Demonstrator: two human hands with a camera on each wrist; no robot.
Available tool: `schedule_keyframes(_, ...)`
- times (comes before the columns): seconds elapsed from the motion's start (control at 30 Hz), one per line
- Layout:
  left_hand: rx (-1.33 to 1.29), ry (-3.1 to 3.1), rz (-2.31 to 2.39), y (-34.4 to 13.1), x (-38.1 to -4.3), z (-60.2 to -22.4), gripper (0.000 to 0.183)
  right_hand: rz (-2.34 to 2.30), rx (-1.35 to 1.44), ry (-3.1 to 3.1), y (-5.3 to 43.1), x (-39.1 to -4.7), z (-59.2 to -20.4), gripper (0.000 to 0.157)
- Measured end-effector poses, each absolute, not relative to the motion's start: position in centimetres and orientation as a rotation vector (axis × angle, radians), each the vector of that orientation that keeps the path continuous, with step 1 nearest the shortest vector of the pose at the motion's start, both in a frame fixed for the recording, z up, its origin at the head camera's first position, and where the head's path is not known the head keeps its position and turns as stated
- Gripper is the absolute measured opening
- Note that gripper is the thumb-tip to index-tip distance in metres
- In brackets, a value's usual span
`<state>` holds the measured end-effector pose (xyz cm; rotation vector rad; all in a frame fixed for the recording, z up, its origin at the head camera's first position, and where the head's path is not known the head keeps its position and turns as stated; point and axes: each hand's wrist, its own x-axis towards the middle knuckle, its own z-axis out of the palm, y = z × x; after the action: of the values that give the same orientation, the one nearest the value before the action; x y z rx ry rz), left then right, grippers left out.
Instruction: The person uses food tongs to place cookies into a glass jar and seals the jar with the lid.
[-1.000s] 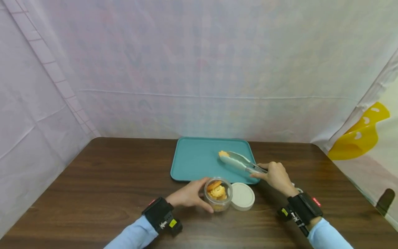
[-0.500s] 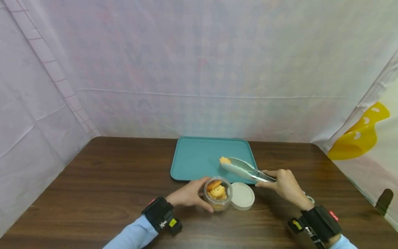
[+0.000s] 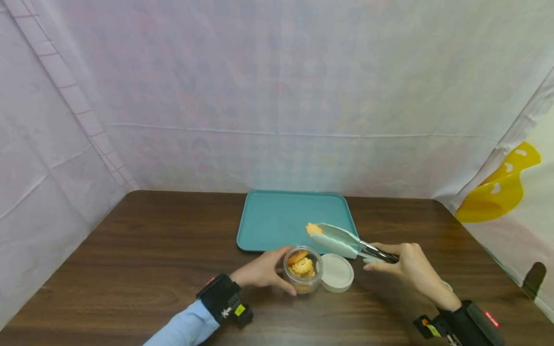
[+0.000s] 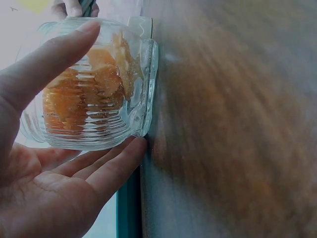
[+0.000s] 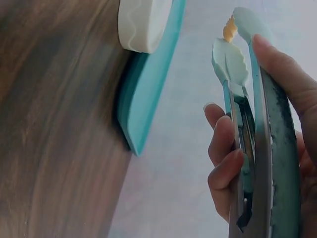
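Note:
A clear ribbed jar [image 3: 303, 284] of golden cookies [image 3: 304, 265] stands uncovered on the table. My left hand [image 3: 262, 270] holds it from the left, thumb on the near side and fingers behind; the left wrist view shows the thumb across the jar [image 4: 84, 141]. In my right hand [image 3: 409, 264] I grip pale green and metal tongs [image 3: 346, 242] by the handles. Their scalloped tips pinch one cookie [image 3: 313, 229] above the front right part of the teal tray [image 3: 268, 221]. The right wrist view shows the cookie [image 5: 229, 29] between the tips.
A round white lid [image 3: 337, 273] lies on the table against the jar's right side, just in front of the tray. The brown wooden table [image 3: 143, 269] extends to both sides. Pale cloth [image 3: 277, 96] hangs behind it, and something yellow [image 3: 493, 197] hangs at the right.
My right hand has moved right and towards me, and the tongs with the cookie have shifted slightly right and nearer. The left hand and jar have stayed put.

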<state>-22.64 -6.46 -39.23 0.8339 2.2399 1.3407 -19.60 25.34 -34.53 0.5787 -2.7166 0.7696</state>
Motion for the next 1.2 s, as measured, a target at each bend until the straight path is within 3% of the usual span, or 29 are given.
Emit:
schedule_keyframes(0.6,0.837,2.289,1.306,-6.5,-22.6,-39.2,0.084,0.824,1.000,-2.492,26.1,-18.1,-35.1,0.047)
schedule_keyframes(1.2,0.843,2.289,1.313,-6.5,-22.5,-39.2,0.081,0.864,1.083,-2.426,26.0,-17.9,-35.4,0.050)
